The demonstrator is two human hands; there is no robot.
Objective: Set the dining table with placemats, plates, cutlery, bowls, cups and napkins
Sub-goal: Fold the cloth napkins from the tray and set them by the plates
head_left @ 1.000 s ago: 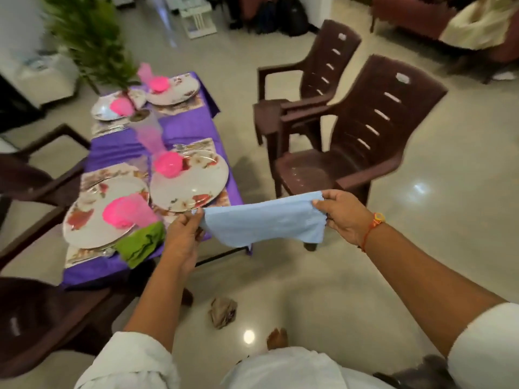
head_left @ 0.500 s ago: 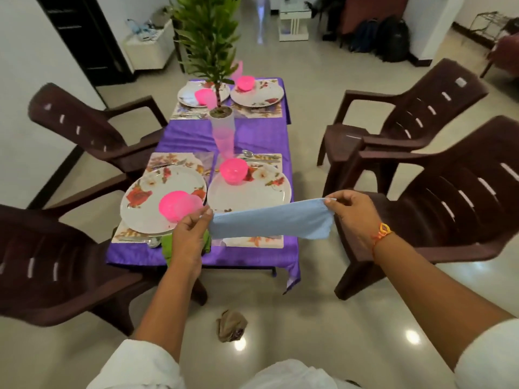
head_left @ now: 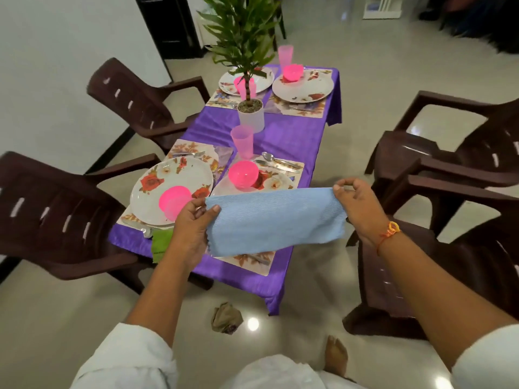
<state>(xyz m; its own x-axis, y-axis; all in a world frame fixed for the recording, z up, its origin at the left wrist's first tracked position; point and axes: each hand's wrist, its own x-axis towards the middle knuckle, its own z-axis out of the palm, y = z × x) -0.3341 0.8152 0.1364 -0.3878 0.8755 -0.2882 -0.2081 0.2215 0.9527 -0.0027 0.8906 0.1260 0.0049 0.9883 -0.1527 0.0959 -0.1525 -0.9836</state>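
- The left hand [head_left: 191, 226] pinches 1 end of the blue napkin [head_left: 276, 220].
- The right hand [head_left: 358, 209] pinches the other end.
- The napkin hangs stretched above the table's [head_left: 283, 133] near edge.

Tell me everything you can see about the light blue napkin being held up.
The light blue ribbed cloth napkin looks like soft microfibre, seemingly folded into a wide rectangular band. It is stretched roughly level in the air: the left hand pinches its left end, thumb in front, and the right hand pinches its upper right corner. It hides most of the near right floral plate on the purple-clothed table.
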